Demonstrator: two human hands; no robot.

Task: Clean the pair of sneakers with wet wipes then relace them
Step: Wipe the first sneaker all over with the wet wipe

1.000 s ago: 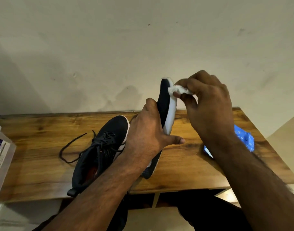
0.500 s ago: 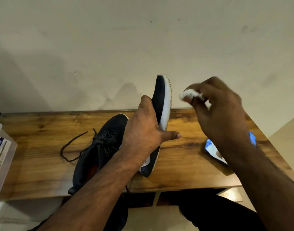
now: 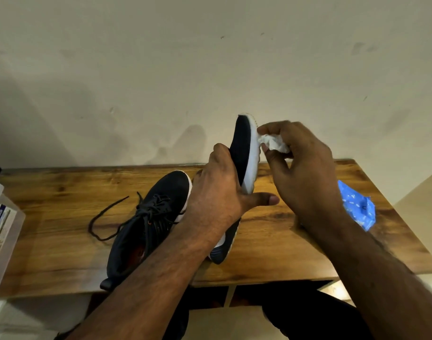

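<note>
Step in hand: wiping the white sole edge of the raised sneaker (image 3: 244, 153), so cleaning phase, relacing not started. Left hand (image 3: 219, 192) grips that sneaker around its middle, toe up, heel end low over the wooden table (image 3: 283, 241), thumb stuck out straight under the sole side. Right hand (image 3: 300, 168) pinches a crumpled wet wipe (image 3: 273, 143) between thumb and fingertips, wipe touching the sole edge near the toe. Second sneaker (image 3: 148, 224) lies on the table just left of the raised sneaker, lace loose and trailing left. Blue wipes pack (image 3: 357, 207) sits right of the raised sneaker, partly behind the right forearm. Next move likely needs a downward stroke along the sole toward the heel, firm pressure, left hand steady.
</note>
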